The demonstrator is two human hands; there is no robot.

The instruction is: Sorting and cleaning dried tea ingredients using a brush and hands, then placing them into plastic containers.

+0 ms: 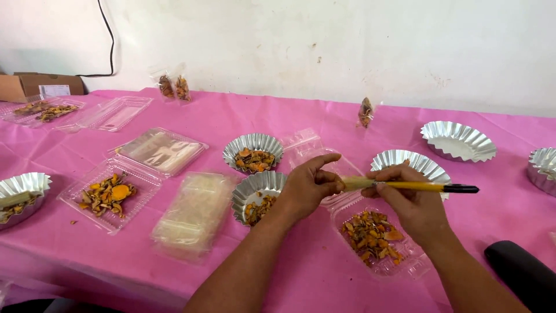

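A: What is in the right hand (pixel 405 194)?

B: A long brush with a yellow handle, a black tip and pale bristles (pixel 405 186); the right hand is shut around the handle; the brush lies flat in the air, black tip out to the right.

A: And the left hand (pixel 310 185)?

B: Its fingers pinch the pale bristles; the first finger sticks out over them; so both hands hold the one brush, above the pink table (pixel 301 272).

A: What is under the hands?

B: Under the right hand sits a clear plastic box with orange and yellow dried bits (pixel 379 240); just beside the left hand is a shiny silver foil cup with crinkly sides and a few orange bits (pixel 258 197); behind it stands another foil cup, fuller (pixel 253 152); a clear little bag (pixel 313 148) lies past the left hand.

A: Anything else on the table?

B: An empty foil cup (pixel 458 141) far right; a stack of clear bags (pixel 194 211) to the left; a clear tray of orange bits (pixel 108 194) beside that; two small filled bags (pixel 174 88) stand near the wall; a brown cardboard box (pixel 35 86) is in the far left corner.
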